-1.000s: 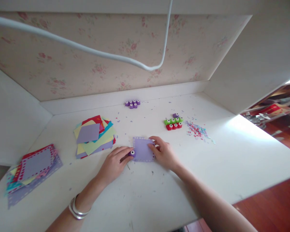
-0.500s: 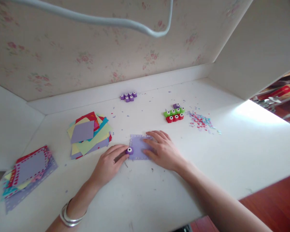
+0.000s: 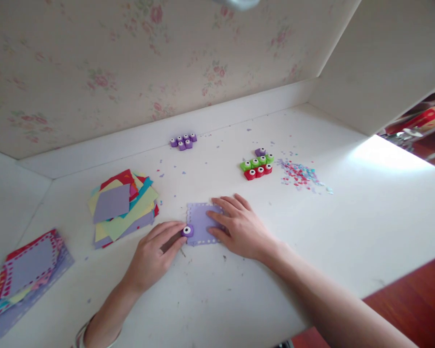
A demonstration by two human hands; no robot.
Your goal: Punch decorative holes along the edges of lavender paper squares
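A lilac paper square (image 3: 199,220) with punched edges lies on the white table (image 3: 348,222) in front of me. My right hand (image 3: 239,227) rests flat on its right part, fingers stretched out. My left hand (image 3: 154,253) pinches a small purple hole punch (image 3: 187,230) at the square's lower left edge.
A stack of plain coloured paper squares (image 3: 121,208) lies to the left, and a pile of punched squares (image 3: 25,270) at the far left edge. Purple punches (image 3: 183,141) sit near the back wall. Green and red punches (image 3: 256,166) stand beside paper confetti (image 3: 300,175).
My right hand has slid from the square's right edge onto the paper and flattened. The view has tilted, shifting everything slightly left; my left hand keeps the punch at the lower left edge.
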